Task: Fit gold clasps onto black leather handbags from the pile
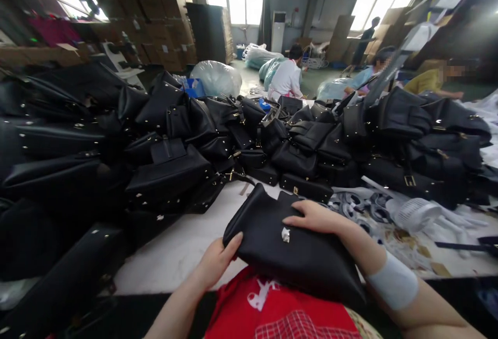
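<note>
Head view: the black bag [268,256] lies slanted, its long axis running from far left to near right, with its small metal stud [286,234] facing up. The left hand [215,262] pinches the bag's near-left edge, thumb on top. The right hand [316,217] rests flat with fingers outstretched, just beyond the stud. Under both hands is a white table [175,251]. Beyond the grip lies a heap of black bags [175,173], with people [287,77] farther off.

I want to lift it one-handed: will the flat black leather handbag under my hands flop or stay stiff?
Probably floppy: the flat black leather handbag drapes over the white table edge. Likely light, since it looks thin and unstuffed. Its smooth sheen suggests it could slip.
</note>
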The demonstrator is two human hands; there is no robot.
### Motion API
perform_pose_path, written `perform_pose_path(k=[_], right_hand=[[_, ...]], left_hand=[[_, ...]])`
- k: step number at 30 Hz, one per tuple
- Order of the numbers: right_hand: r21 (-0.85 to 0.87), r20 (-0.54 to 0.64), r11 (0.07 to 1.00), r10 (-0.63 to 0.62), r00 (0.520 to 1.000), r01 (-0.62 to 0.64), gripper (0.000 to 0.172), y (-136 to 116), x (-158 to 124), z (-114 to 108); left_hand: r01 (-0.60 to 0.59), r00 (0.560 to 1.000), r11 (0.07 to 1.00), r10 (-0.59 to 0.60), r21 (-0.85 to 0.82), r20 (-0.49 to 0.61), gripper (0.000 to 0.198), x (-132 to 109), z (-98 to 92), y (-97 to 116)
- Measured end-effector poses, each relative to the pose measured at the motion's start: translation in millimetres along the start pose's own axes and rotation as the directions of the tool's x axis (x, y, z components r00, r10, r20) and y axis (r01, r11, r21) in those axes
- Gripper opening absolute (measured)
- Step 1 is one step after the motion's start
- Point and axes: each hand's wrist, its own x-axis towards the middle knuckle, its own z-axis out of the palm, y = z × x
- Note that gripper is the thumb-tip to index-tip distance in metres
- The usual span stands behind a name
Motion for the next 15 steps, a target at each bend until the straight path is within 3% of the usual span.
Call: perform_pose_path(k=[1, 2, 3, 4, 5, 6, 8, 9, 12, 15], right_hand=[[0.099, -0.012, 0.995, 0.003, 1.0, -0.002, 0.05, 0.7, 1.3, -2.6], [0.178, -0.023, 0.984, 0.0, 1.0, 0.004, 0.047, 0.5, 2.8, -4.4], [0.228, -0.032, 0.974, -0.01, 0.999, 0.017, 0.044, -0.5, 4.5, -4.9], [0.251, -0.039, 0.967, -0.024, 0.999, 0.033, 0.041, -2.1, 6.3, -4.1], [0.255, -0.045, 0.966, -0.043, 0.998, 0.053, 0.039, -4.0, 8.2, -2.1], [0.255, -0.048, 0.964, -0.063, 0.997, 0.073, 0.037, -5.9, 10.0, 0.7], [0.279, -0.04, 0.955, -0.093, 0.995, 0.1, 0.037, -8.6, 12.7, 6.7], [0.297, -0.033, 0.949, -0.098, 0.995, 0.103, 0.037, -9.2, 13.6, 9.2], [0.337, -0.019, 0.935, -0.106, 0.994, 0.106, 0.04, -8.9, 16.1, 12.9], [0.403, 0.026, 0.907, -0.144, 0.989, 0.121, 0.041, -8.9, 17.7, 16.2]], left_hand=[[-0.009, 0.997, 0.978, 0.024, 0.21, -0.069, 0.053, 3.3, -5.8, 5.2], [0.007, 0.975, 0.921, 0.081, 0.39, -0.207, 0.048, 4.4, -10.2, 12.6], [0.003, 0.918, 0.863, 0.197, 0.505, -0.343, 0.041, 3.3, -12.3, 21.5], [-0.045, 0.85, 0.816, 0.334, 0.576, -0.407, 0.034, 0.4, -11.4, 31.3], [-0.139, 0.801, 0.779, 0.451, 0.611, -0.393, 0.029, -3.3, -7.5, 41.2], [-0.269, 0.784, 0.748, 0.536, 0.606, -0.314, 0.025, -7.3, -0.9, 50.3], [-0.486, 0.792, 0.711, 0.605, 0.508, -0.089, 0.021, -13.2, 17.1, 64.3], [-0.535, 0.799, 0.711, 0.602, 0.457, -0.002, 0.021, -14.4, 26.4, 68.5], [-0.529, 0.832, 0.735, 0.548, 0.425, 0.088, 0.027, -11.2, 44.6, 70.9], [-0.524, 0.841, 0.742, 0.528, 0.417, 0.117, 0.025, -6.6, 43.2, 68.0]])
